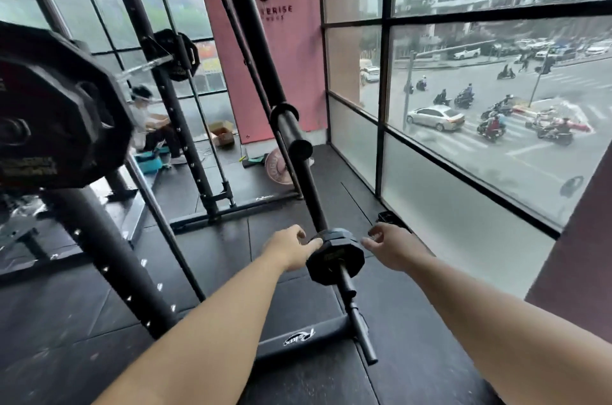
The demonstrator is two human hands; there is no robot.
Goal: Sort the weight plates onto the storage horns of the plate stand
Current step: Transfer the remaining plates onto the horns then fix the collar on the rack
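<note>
Small plates (334, 257) sat stacked on low horn (351, 293) of rack. Left hand (289, 249) beside stack, thumb touched rim, fingers (299, 233) loosely curled, no grip. Right hand (395, 247) just right of stack, apart, fingers loosely curled, held nothing. Big plate (56, 106) upper left.

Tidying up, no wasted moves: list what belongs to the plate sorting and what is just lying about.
Job: small black plates, lower horn, large black plate, pink plate on the floor, left hand, right hand.
Lying about: cardboard box, teal step.
</note>
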